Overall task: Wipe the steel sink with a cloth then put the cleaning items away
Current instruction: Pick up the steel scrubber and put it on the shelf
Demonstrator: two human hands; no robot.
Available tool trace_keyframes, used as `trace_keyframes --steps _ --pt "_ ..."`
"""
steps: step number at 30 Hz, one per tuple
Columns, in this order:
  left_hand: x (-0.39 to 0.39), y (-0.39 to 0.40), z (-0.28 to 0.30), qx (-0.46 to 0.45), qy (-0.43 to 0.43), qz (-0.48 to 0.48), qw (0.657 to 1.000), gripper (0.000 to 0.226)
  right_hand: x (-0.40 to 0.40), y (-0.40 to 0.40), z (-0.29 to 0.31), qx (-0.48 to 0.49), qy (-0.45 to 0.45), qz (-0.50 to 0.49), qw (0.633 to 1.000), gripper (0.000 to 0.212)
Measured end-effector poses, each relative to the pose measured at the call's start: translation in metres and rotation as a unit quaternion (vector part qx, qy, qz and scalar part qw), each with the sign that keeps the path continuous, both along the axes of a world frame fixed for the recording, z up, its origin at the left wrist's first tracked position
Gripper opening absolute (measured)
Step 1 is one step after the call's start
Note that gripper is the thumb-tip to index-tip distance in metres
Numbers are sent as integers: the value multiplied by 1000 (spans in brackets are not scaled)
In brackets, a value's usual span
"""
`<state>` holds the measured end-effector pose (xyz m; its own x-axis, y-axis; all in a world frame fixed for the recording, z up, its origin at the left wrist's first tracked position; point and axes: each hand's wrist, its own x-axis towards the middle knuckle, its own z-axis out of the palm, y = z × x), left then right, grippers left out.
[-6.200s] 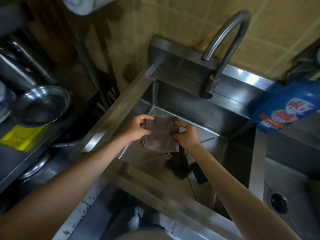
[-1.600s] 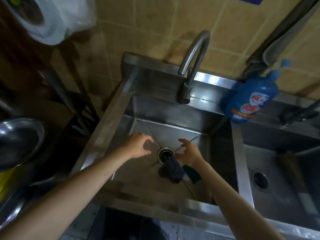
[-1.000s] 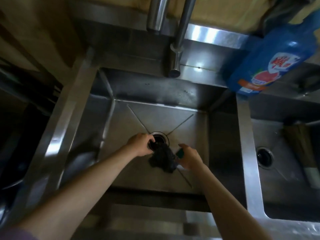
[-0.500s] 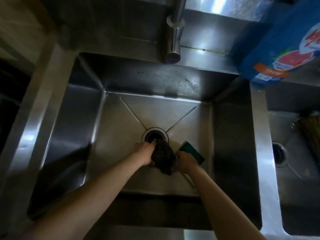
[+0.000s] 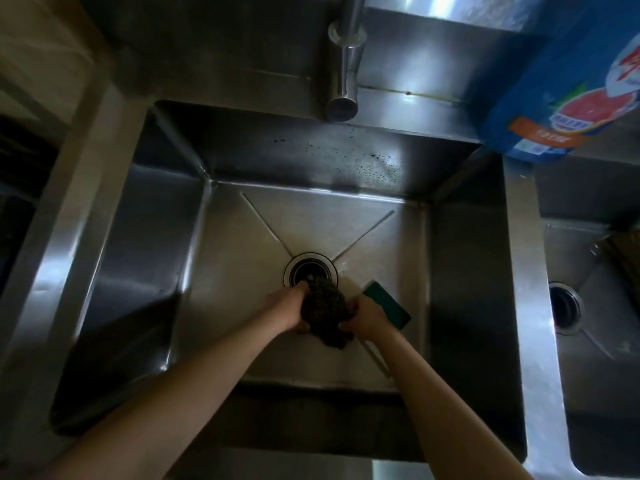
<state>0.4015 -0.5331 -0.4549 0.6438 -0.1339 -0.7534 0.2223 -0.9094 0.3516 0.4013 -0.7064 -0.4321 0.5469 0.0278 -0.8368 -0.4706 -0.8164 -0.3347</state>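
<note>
A dark, crumpled cloth [image 5: 325, 311] lies bunched on the floor of the steel sink [image 5: 145, 237], just in front of the round drain [image 5: 310, 270]. My left hand [image 5: 289, 308] grips the cloth's left side and my right hand [image 5: 367, 315] grips its right side. A green sponge [image 5: 386, 304] lies on the sink floor right behind my right hand. The tap spout [image 5: 343, 84] hangs over the sink's back wall.
A blue dish-soap bottle [image 5: 568, 81] stands on the back ledge at the upper right. A second basin [image 5: 588, 306] with its own drain [image 5: 564, 308] lies to the right, past a steel divider [image 5: 526, 289]. A brown brush or cloth [image 5: 627, 258] shows at its edge.
The brown cloth once held up in both hands is gone from view. Both hands reached down into the sink and closed on the dark cloth by the drain; the camera leaned in closer.
</note>
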Motion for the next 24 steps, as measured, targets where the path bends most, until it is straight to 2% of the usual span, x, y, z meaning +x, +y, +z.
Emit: trace_keyframes --steps 4,6,9,11,17,24 --pt "0 0 12 -64 -26 60 996 28 2 0 10 -3 -27 -1 1000 29" --pt "2 1 20 -85 -51 72 992 33 4 1 15 -1 -43 -2 999 29" --pt "6 8 37 -98 -70 88 989 61 8 4 29 9 -73 -24 997 41" --pt "9 15 49 -100 -81 95 987 71 10 8 40 18 -96 -27 995 40" --pt "8 35 88 -129 -133 140 973 61 18 24 77 25 -151 1 988 51" --pt "0 58 147 -139 -201 200 949 61 27 50 126 43 -231 44 971 43"
